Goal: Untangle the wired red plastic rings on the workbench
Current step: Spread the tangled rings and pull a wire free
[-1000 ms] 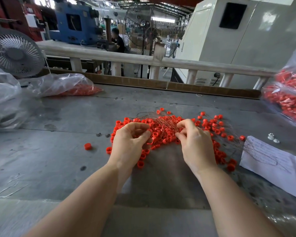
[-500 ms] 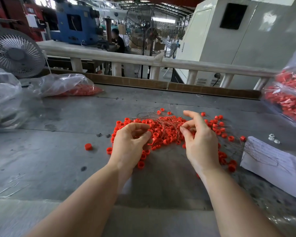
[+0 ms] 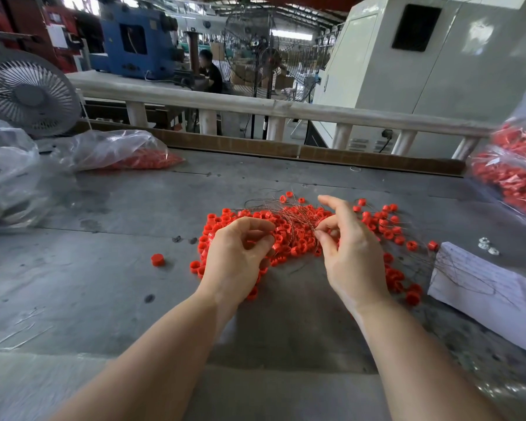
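The tangle of red rings point(image 3: 298, 235) sat on the gray table point(image 3: 110, 268), sprawled sideways, long axis left to right, with its thin wires point(image 3: 289, 208) fanning up past the fingertips. Left hand point(image 3: 237, 256) had its fingers curled round a clump of rings at that end. Right hand point(image 3: 351, 250) pinched wires with thumb and a finger, index sticking up. One loose ring point(image 3: 157, 259) lay off left of the fingers. Factory floor behind, with a fan point(image 3: 28, 94).

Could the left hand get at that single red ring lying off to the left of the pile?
Probably yes. The lone ring lies on bare workbench left of the left hand, nothing between them. But that hand now holds rings from the pile.
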`<state>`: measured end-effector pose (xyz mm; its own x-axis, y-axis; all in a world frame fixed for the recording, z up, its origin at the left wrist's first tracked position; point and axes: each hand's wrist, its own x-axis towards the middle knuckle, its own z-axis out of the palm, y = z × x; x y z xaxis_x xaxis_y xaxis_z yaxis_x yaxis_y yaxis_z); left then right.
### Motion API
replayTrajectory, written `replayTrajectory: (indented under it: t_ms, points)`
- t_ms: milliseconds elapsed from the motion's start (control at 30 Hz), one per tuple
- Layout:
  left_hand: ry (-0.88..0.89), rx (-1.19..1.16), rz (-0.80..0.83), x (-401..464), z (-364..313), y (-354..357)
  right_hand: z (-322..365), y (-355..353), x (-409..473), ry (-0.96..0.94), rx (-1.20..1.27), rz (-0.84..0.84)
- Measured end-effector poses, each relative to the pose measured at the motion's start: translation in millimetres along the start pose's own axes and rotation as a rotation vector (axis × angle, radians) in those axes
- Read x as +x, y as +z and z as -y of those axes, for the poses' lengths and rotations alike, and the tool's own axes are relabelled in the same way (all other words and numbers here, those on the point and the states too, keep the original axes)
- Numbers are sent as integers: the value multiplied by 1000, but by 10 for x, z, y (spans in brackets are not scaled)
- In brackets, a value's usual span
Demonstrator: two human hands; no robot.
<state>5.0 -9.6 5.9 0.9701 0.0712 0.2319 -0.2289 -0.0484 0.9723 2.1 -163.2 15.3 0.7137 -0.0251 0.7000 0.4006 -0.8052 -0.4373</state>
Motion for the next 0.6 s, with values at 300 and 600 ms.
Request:
replayTrajectory:
  t_ms: [300, 600]
  points:
    - [-9, -16, 9, -1, -6, 6, 24, -28, -5, -47, 20, -92]
    - [11, 8, -6, -6, -9, -1, -15, -34, -4, 21, 0, -36]
